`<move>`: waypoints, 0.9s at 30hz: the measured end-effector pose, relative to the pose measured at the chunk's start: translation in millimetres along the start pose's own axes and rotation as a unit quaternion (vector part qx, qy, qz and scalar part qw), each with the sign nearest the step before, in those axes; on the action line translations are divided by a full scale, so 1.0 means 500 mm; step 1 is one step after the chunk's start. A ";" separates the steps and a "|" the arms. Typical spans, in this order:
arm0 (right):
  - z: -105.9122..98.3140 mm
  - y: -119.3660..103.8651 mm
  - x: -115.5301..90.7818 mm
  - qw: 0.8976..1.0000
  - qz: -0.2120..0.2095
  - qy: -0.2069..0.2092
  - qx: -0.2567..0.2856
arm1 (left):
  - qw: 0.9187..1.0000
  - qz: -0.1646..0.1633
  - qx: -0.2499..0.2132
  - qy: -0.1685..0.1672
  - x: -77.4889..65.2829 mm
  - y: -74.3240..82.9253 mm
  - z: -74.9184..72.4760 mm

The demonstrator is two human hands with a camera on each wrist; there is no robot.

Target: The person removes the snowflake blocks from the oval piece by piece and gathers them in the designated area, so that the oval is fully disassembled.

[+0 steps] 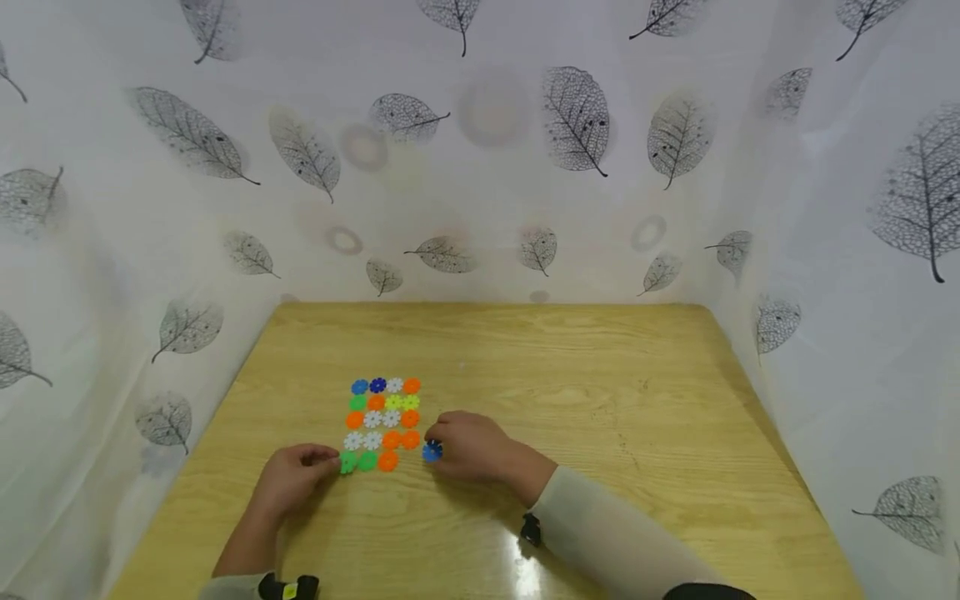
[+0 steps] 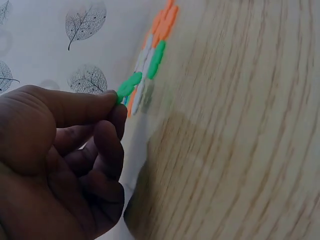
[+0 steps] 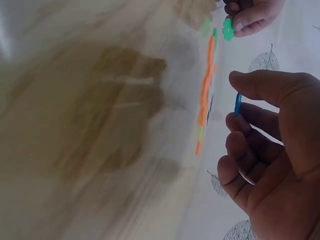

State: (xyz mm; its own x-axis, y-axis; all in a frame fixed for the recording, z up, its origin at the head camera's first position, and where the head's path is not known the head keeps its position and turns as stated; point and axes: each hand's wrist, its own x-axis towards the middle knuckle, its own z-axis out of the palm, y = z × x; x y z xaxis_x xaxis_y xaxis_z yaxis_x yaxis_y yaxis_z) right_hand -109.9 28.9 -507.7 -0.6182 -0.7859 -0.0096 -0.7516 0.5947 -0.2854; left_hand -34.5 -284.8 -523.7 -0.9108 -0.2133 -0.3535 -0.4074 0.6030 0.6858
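Note:
Flower-shaped plastic discs lie in rows on the wooden table, left of its middle. My left hand [image 1: 294, 479] is at the near left corner of these rows, its thumb and forefinger pinching a green flower disc [image 2: 129, 86] that is tilted up off the table. Another green disc [image 1: 367, 461] and an orange disc [image 1: 387, 461] lie to its right in the nearest row. Just right of the rows, my right hand [image 1: 472, 447] holds a blue flower disc [image 3: 238, 103] by its edge between thumb and forefinger. Its other fingers curl loosely beneath.
Farther rows mix white discs [image 1: 372, 419], yellow discs [image 1: 401, 402], orange, green and blue ones, lying close together. The wooden table [image 1: 600, 375] extends past the rows on all sides. A pale cloth [image 1: 487, 183] with a leaf print hangs behind it and at both sides.

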 end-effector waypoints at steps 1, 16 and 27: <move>0.002 -0.004 0.008 1.000 -0.003 -0.005 -0.006 | 1.000 -0.004 0.003 -0.003 0.002 -0.003 0.000; 0.029 -0.033 0.065 0.998 -0.007 -0.061 -0.005 | 0.998 0.003 0.055 -0.017 0.014 -0.005 -0.005; 0.030 -0.033 0.076 0.997 0.010 -0.069 0.028 | 0.999 -0.001 0.048 -0.009 0.013 -0.004 -0.006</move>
State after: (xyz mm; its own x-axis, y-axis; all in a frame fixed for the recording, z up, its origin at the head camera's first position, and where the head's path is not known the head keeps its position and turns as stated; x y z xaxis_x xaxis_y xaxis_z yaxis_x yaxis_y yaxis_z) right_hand -117.7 -13.3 -517.7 -0.5932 -0.7916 -0.1466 -0.7225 0.6039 -0.3366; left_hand -39.8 -289.7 -525.6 -0.9082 -0.2010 -0.3670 -0.4002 0.6735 0.6215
